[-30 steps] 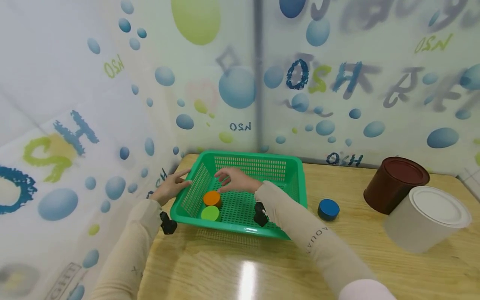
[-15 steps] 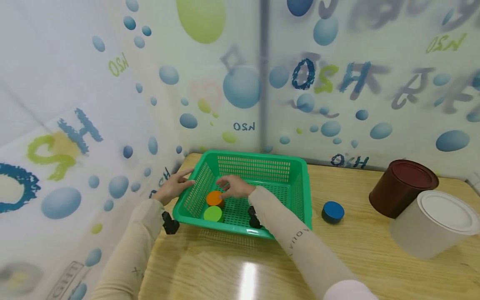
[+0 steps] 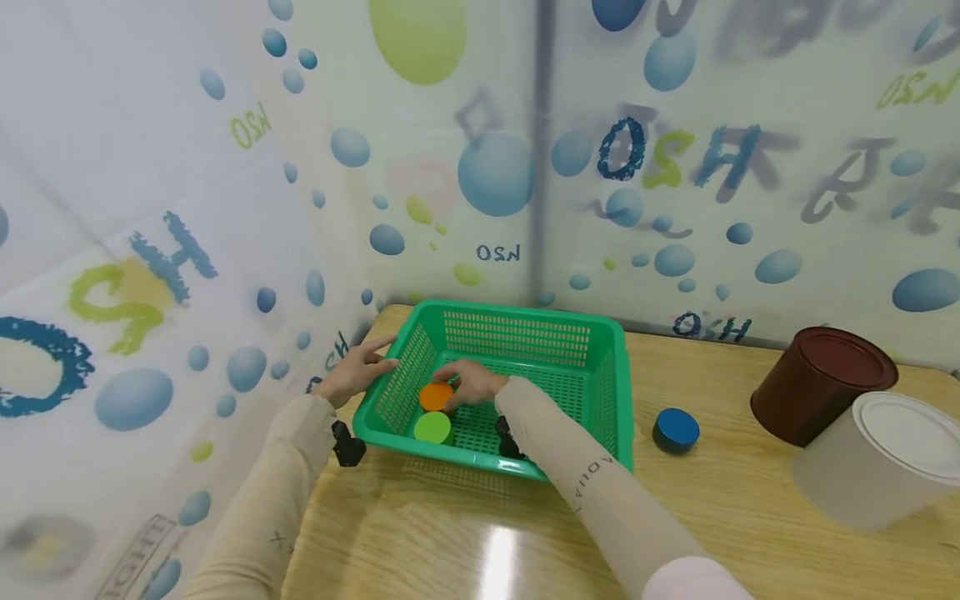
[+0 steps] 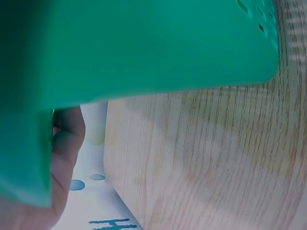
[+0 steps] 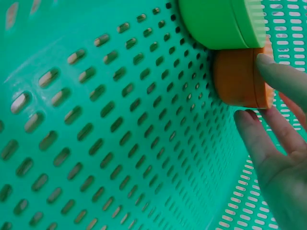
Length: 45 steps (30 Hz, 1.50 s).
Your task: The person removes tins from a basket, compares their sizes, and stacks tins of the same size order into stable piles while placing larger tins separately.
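Basket [image 3: 618,383] is holding the orange container [image 3: 435,397]; the right hand [image 3: 480,382] is pinching it from opposite sides, ideally pressing evenly and avoiding the adjacent lime container [image 3: 432,428], while the left hand [image 3: 354,372] is apparently gripping the rim

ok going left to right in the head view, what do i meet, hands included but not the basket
left hand → orange cylinder and lime cylinder, roughly level → right hand → blue cylinder → dark red can → white tub
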Available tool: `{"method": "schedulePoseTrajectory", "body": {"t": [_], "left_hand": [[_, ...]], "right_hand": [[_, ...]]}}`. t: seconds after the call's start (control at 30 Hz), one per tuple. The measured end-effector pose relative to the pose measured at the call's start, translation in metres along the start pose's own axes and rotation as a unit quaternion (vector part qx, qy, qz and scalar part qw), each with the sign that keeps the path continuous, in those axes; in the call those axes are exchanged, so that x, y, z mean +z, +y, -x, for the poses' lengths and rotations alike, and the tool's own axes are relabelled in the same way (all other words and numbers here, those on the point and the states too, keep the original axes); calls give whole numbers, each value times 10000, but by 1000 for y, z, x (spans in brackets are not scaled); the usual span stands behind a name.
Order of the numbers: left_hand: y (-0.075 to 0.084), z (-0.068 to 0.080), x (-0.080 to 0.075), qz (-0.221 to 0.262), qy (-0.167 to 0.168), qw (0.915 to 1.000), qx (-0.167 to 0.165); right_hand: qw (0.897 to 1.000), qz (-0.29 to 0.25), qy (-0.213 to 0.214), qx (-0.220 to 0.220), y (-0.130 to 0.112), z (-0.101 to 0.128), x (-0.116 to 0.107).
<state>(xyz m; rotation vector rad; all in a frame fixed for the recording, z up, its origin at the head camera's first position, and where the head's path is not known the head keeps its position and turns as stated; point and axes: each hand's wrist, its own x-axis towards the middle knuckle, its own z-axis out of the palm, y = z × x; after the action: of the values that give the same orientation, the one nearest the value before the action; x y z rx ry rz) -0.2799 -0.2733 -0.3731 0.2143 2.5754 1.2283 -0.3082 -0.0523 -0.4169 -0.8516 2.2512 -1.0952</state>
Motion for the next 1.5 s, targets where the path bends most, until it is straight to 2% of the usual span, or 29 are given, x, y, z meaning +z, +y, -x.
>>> {"method": "schedulePoseTrajectory", "body": {"t": [0.23, 0.37, 0.4, 0.5, 0.6, 0.67, 1.0, 1.37, 1.5], "left_hand": [[0, -1, -1, -3, 21, 10000, -27], [-1, -1, 0, -1, 18, 9999, -99], [-1, -1, 0, 0, 21, 9999, -109], [-3, -2, 0, 6, 23, 9999, -102], [-4, -2, 1, 12, 9, 10000, -80], [-4, -2, 1, 6, 2, 10000, -50], [-4, -2, -1, 23, -51, 9999, 89], [-4, -2, -1, 20, -41, 10000, 80], [-3, -1, 0, 53, -30, 9999, 85]], "right_hand": [[10000, 45, 47, 47, -3, 0, 0], [9998, 27, 20, 178, 3, -4, -1], [10000, 43, 13, 40, 14, -10, 0], [9998, 155, -11, 99, 17, -11, -2], [9998, 169, -39, 135, 17, -6, -3], [9993, 216, -52, 291, 7, 5, -6], [9986, 418, -97, 304, 10, 25, -18], [9986, 145, -269, 425, 13, 30, -23], [9984, 230, -323, 396, 17, 30, -20]]}}
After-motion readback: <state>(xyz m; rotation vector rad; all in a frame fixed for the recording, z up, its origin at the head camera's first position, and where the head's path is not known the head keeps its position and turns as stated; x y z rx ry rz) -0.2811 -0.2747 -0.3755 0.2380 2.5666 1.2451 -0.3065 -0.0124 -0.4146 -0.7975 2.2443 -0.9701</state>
